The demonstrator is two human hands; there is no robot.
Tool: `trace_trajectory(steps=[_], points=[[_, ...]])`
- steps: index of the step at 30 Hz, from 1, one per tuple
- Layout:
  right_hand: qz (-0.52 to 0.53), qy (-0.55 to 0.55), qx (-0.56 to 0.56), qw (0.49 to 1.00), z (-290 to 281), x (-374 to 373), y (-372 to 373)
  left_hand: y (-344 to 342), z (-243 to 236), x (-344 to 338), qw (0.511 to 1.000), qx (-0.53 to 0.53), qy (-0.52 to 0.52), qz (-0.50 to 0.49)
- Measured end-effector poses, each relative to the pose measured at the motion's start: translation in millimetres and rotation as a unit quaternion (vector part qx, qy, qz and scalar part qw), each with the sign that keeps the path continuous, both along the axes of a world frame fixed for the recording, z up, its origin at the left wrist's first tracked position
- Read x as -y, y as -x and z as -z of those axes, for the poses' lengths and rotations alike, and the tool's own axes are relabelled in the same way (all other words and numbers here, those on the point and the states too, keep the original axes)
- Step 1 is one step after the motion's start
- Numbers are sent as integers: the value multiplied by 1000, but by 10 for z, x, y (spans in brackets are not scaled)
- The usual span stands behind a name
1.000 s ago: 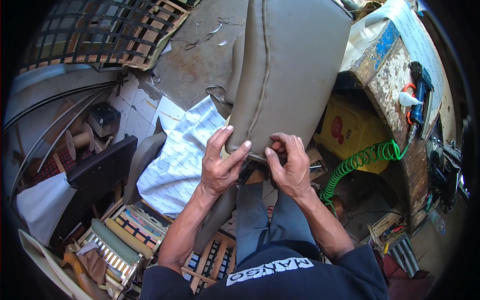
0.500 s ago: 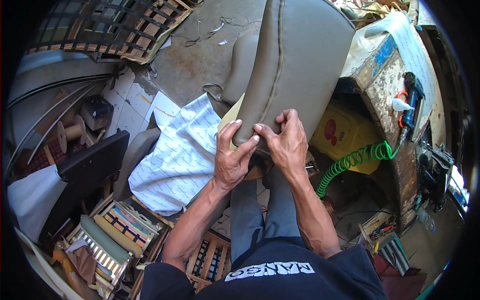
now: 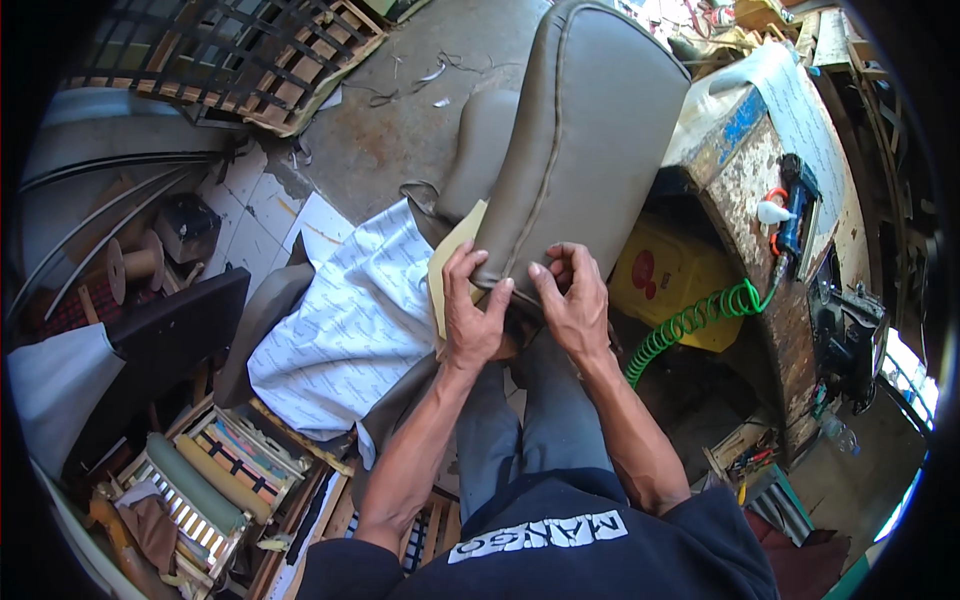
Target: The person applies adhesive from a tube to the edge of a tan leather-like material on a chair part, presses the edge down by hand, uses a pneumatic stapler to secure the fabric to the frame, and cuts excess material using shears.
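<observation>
A long padded cushion (image 3: pixel 595 150) in grey-brown leatherette, with a piped seam along its left side, stands in front of me, its near end at my hands. My left hand (image 3: pixel 474 318) grips the near left corner, fingers at its side and thumb up by the seam's end. Just right of it, my right hand (image 3: pixel 580 305) holds the near edge, thumb pressed on the leatherette and fingers curled; what lies under them is hidden. A pale yellow sheet (image 3: pixel 443 285) sticks out beside my left hand.
White printed fabric (image 3: pixel 345 330) drapes at left, near a dark padded panel (image 3: pixel 180 345). On the right stands a worn workbench (image 3: pixel 770 190) with a blue air tool (image 3: pixel 796 212) and coiled green hose (image 3: pixel 700 318). A yellow container (image 3: pixel 650 275) sits beneath.
My thumbs have moved apart along the near edge, and my right hand sits slightly lower. The cushion's far end has come into view, and more of the yellow sheet shows.
</observation>
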State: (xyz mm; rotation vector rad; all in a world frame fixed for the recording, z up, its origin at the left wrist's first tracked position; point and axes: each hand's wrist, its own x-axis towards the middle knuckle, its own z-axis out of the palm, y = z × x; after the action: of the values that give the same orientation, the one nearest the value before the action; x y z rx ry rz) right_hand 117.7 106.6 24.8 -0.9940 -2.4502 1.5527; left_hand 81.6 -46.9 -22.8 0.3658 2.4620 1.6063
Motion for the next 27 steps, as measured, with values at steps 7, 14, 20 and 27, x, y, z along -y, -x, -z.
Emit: trace_trajectory(steps=[7, 14, 20, 27], points=[[-26, -81, -49, 995, 90, 241, -315, 145, -66, 199, 994, 71, -35, 79], [10, -100, -18, 995, 133, 273, -211, 91, -82, 5, 993, 104, -61, 8], [-26, -13, 12, 1000, 117, 130, -200, 54, 79, 54, 999, 24, -22, 32], [-12, -45, -37, 998, 146, 161, -270, 13, 87, 50, 999, 26, -9, 26]])
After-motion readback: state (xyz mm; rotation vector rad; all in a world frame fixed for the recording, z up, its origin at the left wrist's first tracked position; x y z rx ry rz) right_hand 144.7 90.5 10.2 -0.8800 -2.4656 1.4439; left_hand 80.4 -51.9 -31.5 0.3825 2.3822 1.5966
